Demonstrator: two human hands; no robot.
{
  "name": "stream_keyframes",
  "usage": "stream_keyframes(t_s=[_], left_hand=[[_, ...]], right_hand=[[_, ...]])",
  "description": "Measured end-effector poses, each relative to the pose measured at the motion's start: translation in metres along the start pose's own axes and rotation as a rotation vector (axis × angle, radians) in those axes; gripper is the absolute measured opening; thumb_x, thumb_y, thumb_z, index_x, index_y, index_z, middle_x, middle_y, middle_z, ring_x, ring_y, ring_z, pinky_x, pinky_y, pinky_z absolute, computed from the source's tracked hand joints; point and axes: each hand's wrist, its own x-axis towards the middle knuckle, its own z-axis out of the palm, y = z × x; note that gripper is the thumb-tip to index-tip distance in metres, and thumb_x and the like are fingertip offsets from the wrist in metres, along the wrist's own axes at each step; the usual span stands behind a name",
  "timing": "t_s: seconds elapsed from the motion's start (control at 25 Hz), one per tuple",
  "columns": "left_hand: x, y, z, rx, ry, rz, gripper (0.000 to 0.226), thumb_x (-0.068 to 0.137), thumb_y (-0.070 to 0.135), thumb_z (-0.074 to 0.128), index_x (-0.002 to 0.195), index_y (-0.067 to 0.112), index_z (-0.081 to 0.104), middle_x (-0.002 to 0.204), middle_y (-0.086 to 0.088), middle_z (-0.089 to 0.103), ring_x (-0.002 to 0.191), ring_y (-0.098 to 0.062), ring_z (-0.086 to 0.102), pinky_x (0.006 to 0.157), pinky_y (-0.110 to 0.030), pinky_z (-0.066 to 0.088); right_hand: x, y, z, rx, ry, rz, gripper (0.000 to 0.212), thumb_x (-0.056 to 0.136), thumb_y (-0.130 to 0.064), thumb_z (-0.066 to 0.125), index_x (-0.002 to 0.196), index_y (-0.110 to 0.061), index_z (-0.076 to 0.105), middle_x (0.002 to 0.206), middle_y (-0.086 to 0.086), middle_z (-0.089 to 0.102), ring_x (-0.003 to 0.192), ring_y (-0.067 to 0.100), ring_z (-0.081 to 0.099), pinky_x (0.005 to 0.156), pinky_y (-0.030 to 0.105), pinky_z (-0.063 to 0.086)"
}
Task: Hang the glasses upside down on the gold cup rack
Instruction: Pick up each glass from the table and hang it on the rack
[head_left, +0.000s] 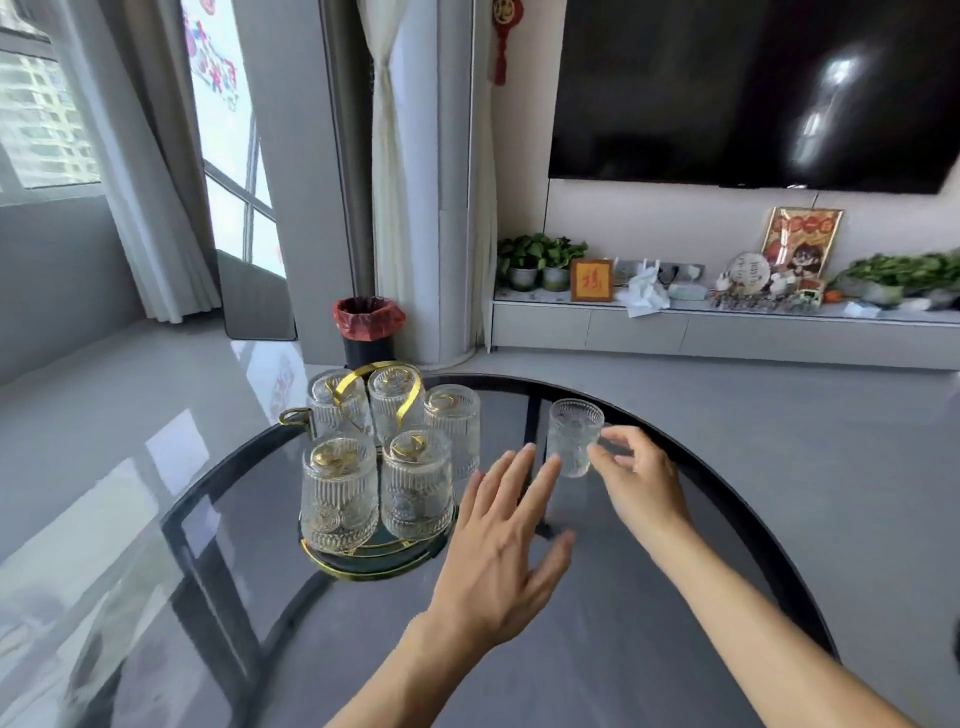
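The gold cup rack (374, 564) stands on the dark glass table, left of centre, with several ribbed clear glasses (415, 483) hanging upside down on its prongs. One more clear glass (571, 434) stands upright to the right of the rack, near the table's far edge. My right hand (636, 475) curls around its right side, thumb and fingers touching it. My left hand (498, 540) is spread flat with fingers apart just left of that glass, holding nothing, its fingertips close to the glass's base.
The round glass table (701, 597) ends in a curved far edge just behind the upright glass. A black bin with a red liner (369, 330) stands on the floor behind the rack. A low TV cabinet with plants and ornaments (727, 312) runs along the far wall.
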Motion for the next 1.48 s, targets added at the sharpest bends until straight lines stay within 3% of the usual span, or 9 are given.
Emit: stream_keyframes(t_s=[0.16,0.36,0.68,0.88,1.04,1.16,1.24,1.32,1.48], left_hand=[[-0.002,-0.022,0.059,0.148,-0.308,-0.247,0.076,0.096,0.064,0.032,0.156,0.033,-0.002,0.168,0.000,0.003,0.153,-0.019,-0.003,0.122,-0.044,0.000],[0.016,-0.057,0.086,0.306,-0.465,-0.292,0.079,0.093,0.071,0.024,0.158,0.029,0.007,0.168,-0.007,0.004,0.153,-0.025,-0.003,0.122,-0.048,-0.003],[0.015,-0.065,0.096,0.338,-0.419,-0.267,0.081,0.087,0.077,0.012,0.156,0.034,0.013,0.167,-0.004,0.005,0.153,-0.022,-0.004,0.122,-0.046,-0.005],[0.015,-0.069,0.098,0.323,-0.402,-0.289,0.081,0.086,0.077,0.014,0.155,0.034,0.017,0.167,-0.003,0.008,0.153,-0.020,-0.002,0.122,-0.047,-0.002],[0.015,-0.068,0.094,0.217,-0.339,-0.309,0.085,0.086,0.078,0.023,0.155,0.029,0.019,0.165,0.000,0.021,0.152,-0.018,0.008,0.122,-0.045,0.005],[0.011,-0.055,0.079,-0.114,-0.246,-0.392,0.093,0.080,0.079,0.046,0.155,0.031,0.018,0.156,0.002,0.040,0.143,-0.014,0.033,0.118,-0.041,0.026],[0.004,-0.036,0.065,-0.441,-0.108,-0.477,0.094,0.075,0.067,0.069,0.152,0.038,0.024,0.141,0.007,0.054,0.125,0.002,0.050,0.105,-0.021,0.041],[-0.001,-0.016,0.055,-0.578,0.005,-0.500,0.097,0.065,0.058,0.080,0.147,0.042,0.032,0.123,0.016,0.062,0.111,0.012,0.054,0.090,-0.006,0.042],[-0.005,0.012,0.006,-0.588,0.155,-0.502,0.093,0.056,0.058,0.083,0.140,0.043,0.045,0.121,0.011,0.066,0.115,-0.001,0.059,0.102,-0.033,0.048]], right_hand=[[-0.004,0.050,-0.019,0.031,-0.030,0.143,0.044,0.083,-0.033,0.071,0.123,-0.026,0.055,0.128,-0.005,0.058,0.104,0.020,0.062,0.079,0.031,0.041],[0.010,0.082,0.002,0.097,-0.086,0.224,0.069,0.075,-0.033,0.080,0.134,-0.031,0.045,0.138,-0.003,0.052,0.109,0.019,0.059,0.085,0.032,0.044],[0.073,0.086,0.079,0.215,0.012,0.216,0.110,0.063,-0.031,0.085,0.151,-0.030,0.019,0.151,0.007,0.042,0.135,0.027,0.042,0.110,0.045,0.035],[0.078,0.089,0.089,0.068,0.098,0.150,0.087,0.063,-0.036,0.082,0.139,-0.028,0.040,0.134,0.003,0.060,0.120,0.029,0.055,0.100,0.042,0.044],[0.047,0.085,0.071,0.097,-0.117,0.086,0.082,0.054,-0.042,0.086,0.124,-0.037,0.044,0.125,-0.006,0.063,0.110,0.017,0.059,0.084,0.030,0.046],[0.005,0.080,0.049,0.143,-0.253,0.096,0.079,0.050,-0.044,0.086,0.116,-0.048,0.043,0.119,-0.013,0.065,0.106,0.011,0.061,0.076,0.023,0.046],[-0.026,0.075,0.035,0.182,-0.340,0.075,0.081,0.049,-0.045,0.089,0.116,-0.051,0.044,0.119,-0.014,0.067,0.107,0.006,0.063,0.083,0.029,0.052],[-0.051,0.068,0.027,0.206,-0.423,0.020,0.083,0.051,-0.043,0.091,0.121,-0.050,0.046,0.126,-0.018,0.063,0.114,0.005,0.060,0.093,0.040,0.053],[-0.071,0.019,0.020,0.268,-0.522,-0.086,0.082,0.057,-0.033,0.093,0.121,-0.054,0.048,0.122,-0.034,0.059,0.116,-0.004,0.056,0.094,0.039,0.054]])
